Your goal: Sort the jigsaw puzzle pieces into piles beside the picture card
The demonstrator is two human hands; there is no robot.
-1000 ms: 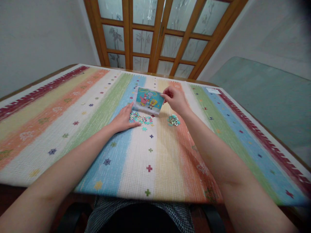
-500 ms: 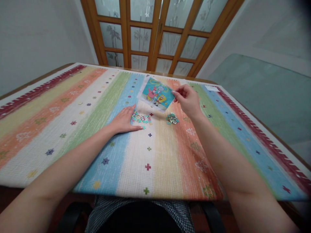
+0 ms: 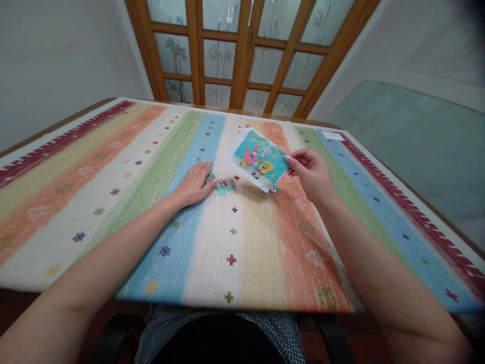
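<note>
The right hand [image 3: 311, 174] pinches one picture card [image 3: 261, 157] by its right edge, thumb and fingers closed on it; the card is tilted above the cloth and shows three SpongeBob cartoon figures. The left hand [image 3: 194, 183] lies palm down, opened, its thumb at the left heap of puzzle pieces [image 3: 226, 185]; I cannot tell if it has hold of any piece. Of two heaps, the right heap [image 3: 274, 188] is mostly hidden behind the card. On the striped tablecloth [image 3: 257, 253], far right, is one white slip [image 3: 333, 135], too small for reading.

Puzzle pieces [image 3: 226, 185] on tablecloth [image 3: 261, 253]
</note>
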